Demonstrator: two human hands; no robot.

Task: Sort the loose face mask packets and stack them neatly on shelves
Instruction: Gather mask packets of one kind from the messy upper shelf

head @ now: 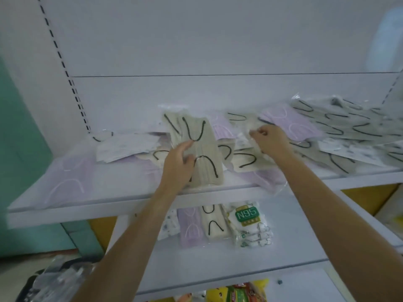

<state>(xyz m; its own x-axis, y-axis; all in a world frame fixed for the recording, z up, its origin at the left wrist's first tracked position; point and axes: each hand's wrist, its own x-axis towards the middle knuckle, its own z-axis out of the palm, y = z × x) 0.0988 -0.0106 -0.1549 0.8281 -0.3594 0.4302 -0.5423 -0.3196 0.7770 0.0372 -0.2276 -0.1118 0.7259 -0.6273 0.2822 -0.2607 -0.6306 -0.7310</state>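
Loose face mask packets lie scattered over the upper white shelf (pixel 113 201): beige ones with black ear loops, lilac ones and white printed ones. My left hand (pixel 177 164) grips a bunch of upright beige packets (pixel 200 149) near the shelf's middle, thumb on the front. My right hand (pixel 269 139) pinches the edge of a clear-wrapped beige packet (pixel 250 127) lying in the pile to the right. A lilac packet (pixel 294 124) lies just behind that hand.
On the lower shelf (pixel 218 262) stand sorted packets in a row: a white printed one (pixel 170 225), lilac (pixel 189 227), beige (pixel 214 223) and an N95 pack (pixel 248 223). More beige packets (pixel 349 125) heap at the upper shelf's right. Colourful goods (pixel 237 293) sit below.
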